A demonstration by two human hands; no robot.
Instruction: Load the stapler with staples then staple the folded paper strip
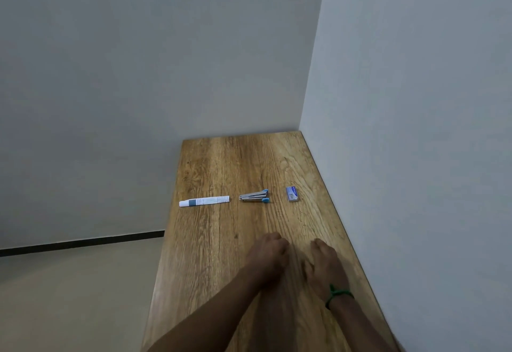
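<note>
A small metal stapler (254, 196) with light blue ends lies on the wooden table (221, 240), near its middle. To its left lies the folded white paper strip (204, 201) with printed text. To the stapler's right sits a small blue-and-white staple box (292, 194). My left hand (267, 257) and my right hand (324, 265) rest palm down on the table, well in front of all three objects. Neither hand holds anything. A green band is around my right wrist.
The table stands in a corner, with a grey wall behind it and a white wall (415, 157) along its right edge. Its left edge drops to a pale floor (69, 296).
</note>
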